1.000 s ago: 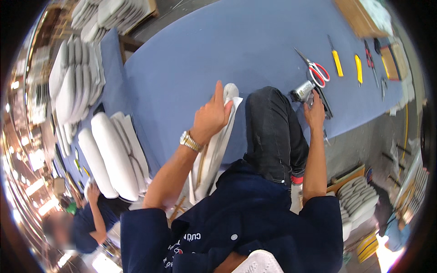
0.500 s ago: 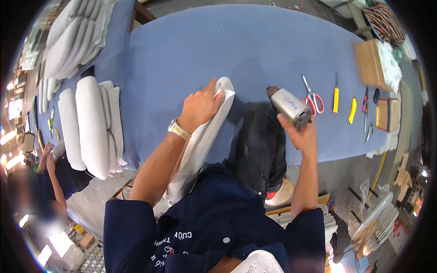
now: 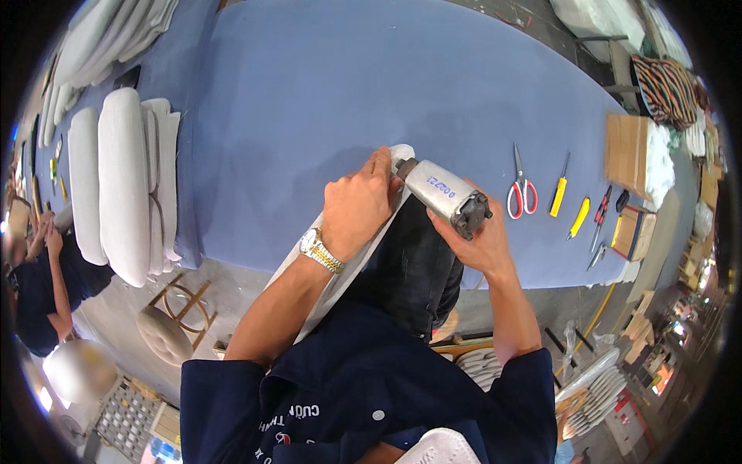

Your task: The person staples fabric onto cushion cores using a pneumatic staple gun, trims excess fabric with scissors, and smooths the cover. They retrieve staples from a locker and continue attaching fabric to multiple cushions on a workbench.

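Observation:
A long, light-grey fabric-covered padded piece slants from my body over my thigh to the near part of the blue-covered table. My left hand, with a watch at the wrist, is closed on its far end, fingers pressed along the edge. In my right hand is a silver staple gun, its body lying nearly level. The gun's dark nose meets the padded piece beside my left fingertips; whether it touches I cannot tell. My right fingers are partly hidden beneath the gun.
Right of the gun lie red-handled scissors, a yellow-handled screwdriver, a yellow cutter and pliers. A cardboard box stands behind them. Grey padded pieces are stacked at left. Another person works at far left.
My right hand has brought the staple gun left, onto or close to the padded piece's far end. My left hand has shifted slightly right, and my view has turned a little.

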Motion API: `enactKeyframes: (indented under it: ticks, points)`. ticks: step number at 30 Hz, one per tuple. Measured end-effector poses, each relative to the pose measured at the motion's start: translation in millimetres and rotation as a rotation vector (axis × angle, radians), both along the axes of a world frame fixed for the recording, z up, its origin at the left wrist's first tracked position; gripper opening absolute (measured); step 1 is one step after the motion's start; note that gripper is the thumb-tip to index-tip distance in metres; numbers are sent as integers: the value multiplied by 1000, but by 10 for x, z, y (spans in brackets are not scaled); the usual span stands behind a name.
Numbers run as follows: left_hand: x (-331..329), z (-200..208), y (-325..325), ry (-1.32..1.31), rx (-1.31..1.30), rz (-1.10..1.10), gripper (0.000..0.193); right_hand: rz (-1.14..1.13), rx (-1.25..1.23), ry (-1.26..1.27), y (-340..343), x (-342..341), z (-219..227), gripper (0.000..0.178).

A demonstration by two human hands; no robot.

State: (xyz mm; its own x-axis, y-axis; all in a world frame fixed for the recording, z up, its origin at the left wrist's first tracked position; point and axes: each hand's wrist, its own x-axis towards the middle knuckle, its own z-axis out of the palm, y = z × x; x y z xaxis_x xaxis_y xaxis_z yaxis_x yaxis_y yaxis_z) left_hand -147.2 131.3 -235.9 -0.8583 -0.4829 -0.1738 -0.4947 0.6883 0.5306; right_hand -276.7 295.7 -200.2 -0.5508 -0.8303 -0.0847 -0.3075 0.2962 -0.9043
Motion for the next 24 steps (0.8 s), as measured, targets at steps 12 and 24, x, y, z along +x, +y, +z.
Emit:
enactKeyframes:
  ticks: [12, 24]
  points:
    - [-23, -4, -71, -10, 44, 5, 48, -45, 108, -95, -1, 86, -23, 31]
    - [-2, -58, -54, -8, 13, -49, 58, 93, 132, -18, -23, -30, -49, 38]
